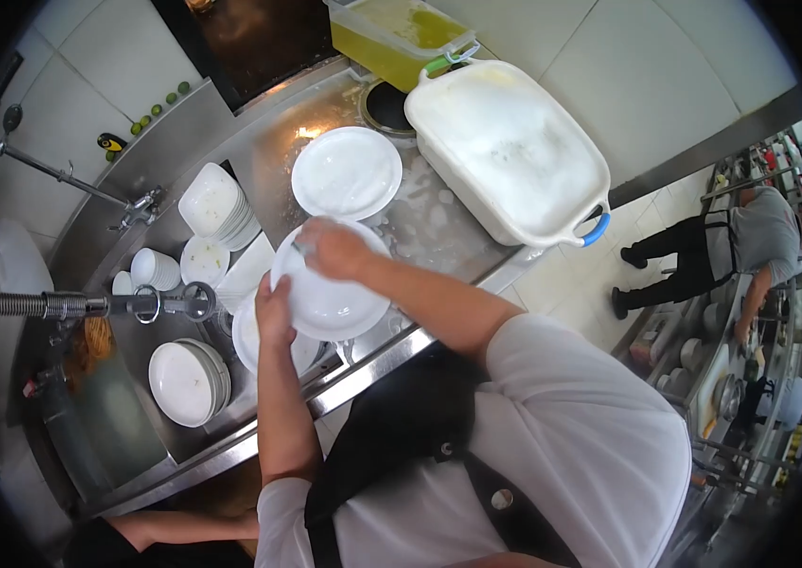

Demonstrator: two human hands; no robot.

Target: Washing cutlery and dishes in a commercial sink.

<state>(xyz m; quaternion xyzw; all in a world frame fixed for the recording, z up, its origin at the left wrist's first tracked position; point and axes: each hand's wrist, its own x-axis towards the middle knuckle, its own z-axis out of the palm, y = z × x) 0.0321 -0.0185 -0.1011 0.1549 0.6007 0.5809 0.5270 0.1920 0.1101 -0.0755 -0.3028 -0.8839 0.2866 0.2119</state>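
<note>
A round white plate (340, 302) is tilted over the front of the steel counter. My left hand (276, 307) grips its left rim, thumb on the upper face. My right hand (333, 248) is pressed to the plate's far part; it is blurred, and whatever may be under the fingers is hidden. Just beyond lies another white plate (347, 173), flat on the wet counter (436, 220). Below my left hand, more white plates (247, 334) show partly behind my wrist.
Left are stacked square dishes (209, 199), white cups (156, 268), a plate stack (184, 383) and a hanging spray hose (53, 304). A foam-filled white tub (507, 149) stands beside a round counter hole (386, 106) and a yellow-liquid container (394, 42). A person (720, 241) works at right; another's forearm (181, 527) shows lower left.
</note>
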